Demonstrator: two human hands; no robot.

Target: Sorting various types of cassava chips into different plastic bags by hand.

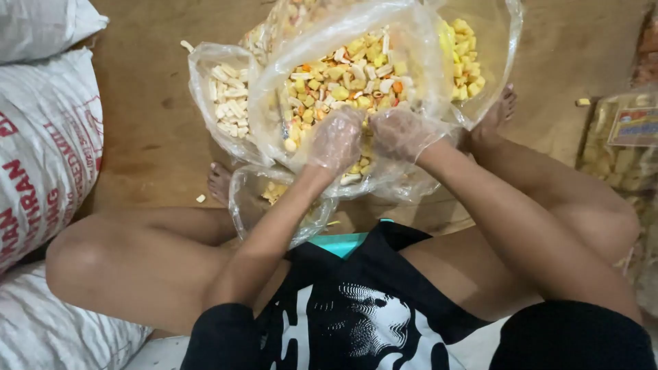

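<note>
- The left hand (336, 140) wears a thin clear glove; its fingers are bent and pinch the near rim of the big bag (411, 68), with a little of the mix under the tips.
- The right hand (399, 133), gloved the same way, sits just beside the left; its fingers curl shut on the same rim, bunching the clear plastic.
- The big bag lies open on the floor (151, 116), mouth turned toward the person, long axis running from the fingers away to the far side.
- Inside it, just beyond the fingertips, lies the snack mix (343, 79): yellow cubes, pale sticks, a few orange bits.
- Left of the left fingers stands a smaller bag (205, 75) holding pale sticks (229, 99) only, mouth upward, touching the big bag.
- Beyond and right of the right fingers, a third bag (504, 41) holds yellow cubes (465, 58).
- Below the left fingers, a small bag (250, 199) with a few yellow pieces rests between the bare legs.
- The person sits on the floor with knees spread, a foot (499, 113) just right of the right fingers, another foot (219, 181) near the small bag.
- White woven sacks (48, 144) stack well left of the fingers.
- A packed snack packet (627, 147) lies well right of them.
- A few loose pieces lie scattered on the floor.
</note>
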